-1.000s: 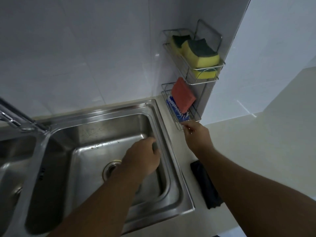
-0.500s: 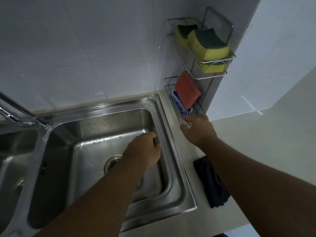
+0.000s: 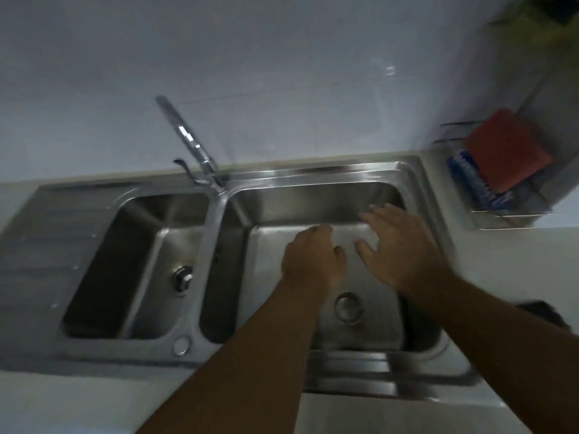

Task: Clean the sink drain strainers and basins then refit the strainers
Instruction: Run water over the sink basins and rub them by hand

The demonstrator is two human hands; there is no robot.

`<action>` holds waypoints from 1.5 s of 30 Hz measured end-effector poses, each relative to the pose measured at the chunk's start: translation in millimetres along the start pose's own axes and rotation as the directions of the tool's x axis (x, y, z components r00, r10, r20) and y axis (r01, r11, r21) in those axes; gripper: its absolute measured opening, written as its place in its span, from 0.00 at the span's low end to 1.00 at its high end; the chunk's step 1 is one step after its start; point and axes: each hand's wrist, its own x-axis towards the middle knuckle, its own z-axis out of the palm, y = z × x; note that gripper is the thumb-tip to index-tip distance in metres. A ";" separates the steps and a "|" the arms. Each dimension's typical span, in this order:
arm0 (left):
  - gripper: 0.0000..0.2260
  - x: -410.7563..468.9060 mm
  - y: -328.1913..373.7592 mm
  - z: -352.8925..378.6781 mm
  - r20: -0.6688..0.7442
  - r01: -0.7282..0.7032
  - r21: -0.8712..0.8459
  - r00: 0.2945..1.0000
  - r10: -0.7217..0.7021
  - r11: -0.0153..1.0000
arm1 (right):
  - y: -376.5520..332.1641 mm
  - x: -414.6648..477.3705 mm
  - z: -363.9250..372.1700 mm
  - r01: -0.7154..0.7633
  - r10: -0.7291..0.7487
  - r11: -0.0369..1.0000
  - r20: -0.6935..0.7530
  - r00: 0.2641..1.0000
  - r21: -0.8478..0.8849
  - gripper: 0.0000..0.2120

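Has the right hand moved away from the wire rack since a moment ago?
Yes. The right hand left the wire rack and now hovers open over the right basin.

You are looking down at a shiny steel sink with two bowls. The right basin [image 3: 313, 202] is sitting beside the faucet [image 3: 191, 142], and its round strainer [image 3: 348, 307] is sitting in its floor. The smaller left basin [image 3: 156, 214] is holding its own strainer [image 3: 182, 278].
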 end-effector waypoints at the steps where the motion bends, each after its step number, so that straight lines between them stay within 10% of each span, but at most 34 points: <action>1: 0.19 0.1 -19.1 -5.5 -0.029 0.024 0.002 0.999 -0.024 1.000 | -15.7 5.5 9.7 0.028 -0.028 1.000 -0.001 1.000 0.008 0.29; 14: 0.29 93.6 -227.8 -101.4 -0.304 0.062 0.116 0.952 -0.024 0.991 | -151.7 87.9 95.0 0.107 -0.108 0.994 0.035 0.994 0.038 0.30; 24: 0.41 175.5 -254.3 -106.7 -0.281 0.009 0.234 0.958 0.059 0.972 | -142.3 82.6 99.2 -0.086 0.084 0.995 0.036 0.996 0.060 0.29; 39: 0.34 183.5 -248.8 -136.4 -0.226 0.008 0.181 0.974 0.034 0.983 | -148.3 67.1 112.1 -0.120 0.117 0.992 0.079 0.990 0.037 0.29; 45: 0.24 126.4 -237.7 -90.6 -0.246 -0.201 0.080 0.945 0.215 0.976 | -146.2 66.2 124.5 -0.101 0.091 0.992 0.120 0.989 0.079 0.28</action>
